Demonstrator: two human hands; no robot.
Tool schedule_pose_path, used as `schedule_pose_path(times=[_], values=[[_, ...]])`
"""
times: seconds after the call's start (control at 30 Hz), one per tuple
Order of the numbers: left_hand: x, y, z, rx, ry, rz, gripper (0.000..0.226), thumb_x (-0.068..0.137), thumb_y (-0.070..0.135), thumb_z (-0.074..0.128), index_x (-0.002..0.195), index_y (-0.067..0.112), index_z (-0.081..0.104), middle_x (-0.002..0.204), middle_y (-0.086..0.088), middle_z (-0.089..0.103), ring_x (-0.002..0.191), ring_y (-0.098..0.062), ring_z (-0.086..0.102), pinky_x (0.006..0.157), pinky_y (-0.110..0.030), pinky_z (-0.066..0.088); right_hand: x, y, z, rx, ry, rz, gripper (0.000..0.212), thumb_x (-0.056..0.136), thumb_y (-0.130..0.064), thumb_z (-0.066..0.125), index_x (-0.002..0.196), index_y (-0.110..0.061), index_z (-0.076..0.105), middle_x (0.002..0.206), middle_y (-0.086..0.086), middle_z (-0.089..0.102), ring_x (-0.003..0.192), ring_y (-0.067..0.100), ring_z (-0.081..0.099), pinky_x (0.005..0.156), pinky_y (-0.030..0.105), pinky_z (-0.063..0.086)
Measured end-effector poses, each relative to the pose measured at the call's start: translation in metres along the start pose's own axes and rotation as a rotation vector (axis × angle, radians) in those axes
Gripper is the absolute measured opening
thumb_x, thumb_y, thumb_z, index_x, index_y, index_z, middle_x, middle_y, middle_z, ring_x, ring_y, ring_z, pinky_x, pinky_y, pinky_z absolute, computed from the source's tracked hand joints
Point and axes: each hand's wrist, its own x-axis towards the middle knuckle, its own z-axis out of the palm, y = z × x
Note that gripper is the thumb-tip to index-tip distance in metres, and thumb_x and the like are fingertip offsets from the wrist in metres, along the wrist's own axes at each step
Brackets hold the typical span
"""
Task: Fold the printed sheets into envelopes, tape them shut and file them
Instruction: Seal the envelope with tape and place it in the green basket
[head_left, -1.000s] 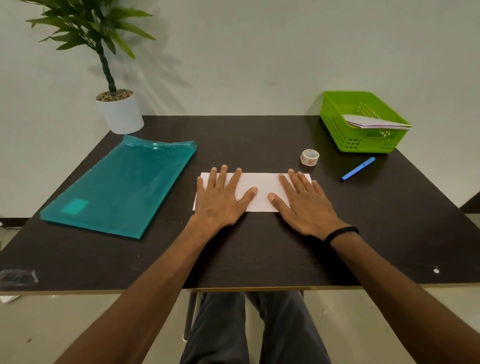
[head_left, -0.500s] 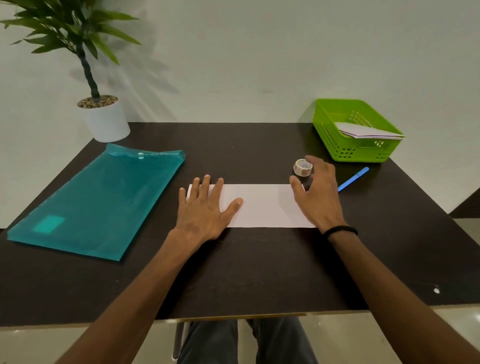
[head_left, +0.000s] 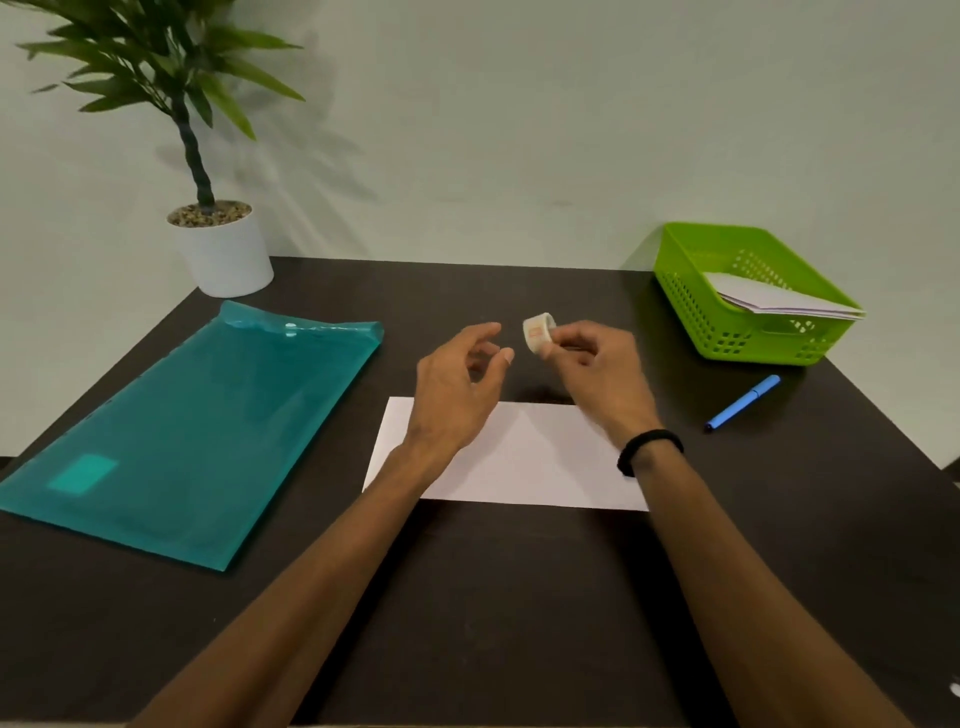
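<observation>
White tape roll (head_left: 538, 331), lifted off the table, sits in the right grip (head_left: 597, 364); left hand (head_left: 457, 384) released, raised.

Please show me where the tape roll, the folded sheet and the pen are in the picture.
tape roll (head_left: 538, 331), head view, on its outer band.
folded sheet (head_left: 524, 457), head view, on its bare middle between the forearms.
pen (head_left: 743, 403), head view, on the middle of its barrel.
</observation>
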Motion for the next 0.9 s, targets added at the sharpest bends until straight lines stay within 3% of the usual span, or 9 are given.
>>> schedule_pose_path(times=[0.03,0.1,0.17,0.3,0.37,0.57,0.9], values=[[0.001,-0.005,-0.001,-0.044,0.008,-0.012,0.047,0.099,0.036,0.067,0.143,0.023,0.059,0.118,0.005,0.073,0.091,0.007,0.063,0.079,-0.002,0.049,-0.003,-0.005,0.008,0.103,-0.047,-0.016,0.018,0.093,-0.034,0.079,0.106,-0.021,0.078,0.100,-0.006,0.078,0.092,0.009,0.074,0.080,0.028,0.062],[-0.003,-0.013,-0.005,-0.148,0.024,-0.049,0.052,0.097,0.043,0.068,0.145,0.028,0.056,0.119,0.011,0.072,0.100,0.001,0.068,0.090,-0.018,0.058,-0.009,-0.009,0.021,0.237,-0.103,-0.059,0.018,0.094,-0.027,0.078,0.109,-0.017,0.078,0.103,-0.004,0.079,0.096,0.011,0.076,0.083,0.031,0.063],[-0.006,-0.018,-0.008,-0.212,0.042,-0.078,0.054,0.095,0.048,0.070,0.145,0.031,0.056,0.121,0.015,0.071,0.107,-0.005,0.070,0.093,-0.029,0.060,-0.015,-0.004,0.029,0.241,-0.130,-0.094,0.021,0.094,-0.027,0.077,0.113,-0.017,0.077,0.106,-0.006,0.078,0.099,0.011,0.075,0.086,0.034,0.064],[-0.008,-0.012,-0.012,-0.184,0.056,-0.043,0.048,0.094,0.038,0.074,0.139,0.027,0.062,0.122,0.014,0.069,0.101,0.004,0.068,0.085,-0.011,0.055,-0.023,0.004,0.035,0.213,-0.156,-0.113,0.024,0.095,-0.028,0.075,0.116,-0.016,0.077,0.107,-0.006,0.078,0.099,0.010,0.075,0.088,0.037,0.064],[-0.007,-0.011,-0.012,-0.177,0.070,-0.013,0.043,0.093,0.033,0.076,0.134,0.024,0.066,0.118,0.014,0.071,0.099,0.007,0.068,0.082,-0.009,0.054,-0.023,0.005,0.035,0.225,-0.143,-0.107,0.023,0.095,-0.027,0.075,0.115,-0.015,0.077,0.108,-0.005,0.077,0.098,0.011,0.076,0.086,0.037,0.065],[-0.010,-0.011,-0.011,-0.188,0.133,0.027,0.035,0.092,0.029,0.078,0.126,0.021,0.071,0.114,0.014,0.073,0.102,0.003,0.070,0.084,-0.013,0.056,-0.023,0.005,0.037,0.206,-0.135,-0.081,0.021,0.094,-0.033,0.076,0.112,-0.023,0.076,0.106,-0.010,0.076,0.097,0.006,0.074,0.083,0.035,0.065],[-0.008,-0.017,-0.008,-0.185,0.143,0.030,0.022,0.095,0.031,0.075,0.115,0.021,0.073,0.108,0.013,0.073,0.100,0.000,0.070,0.089,-0.017,0.058,-0.025,0.003,0.038,0.166,-0.127,-0.080,0.026,0.094,-0.037,0.075,0.113,-0.021,0.076,0.107,-0.007,0.076,0.098,0.011,0.074,0.086,0.040,0.065]])
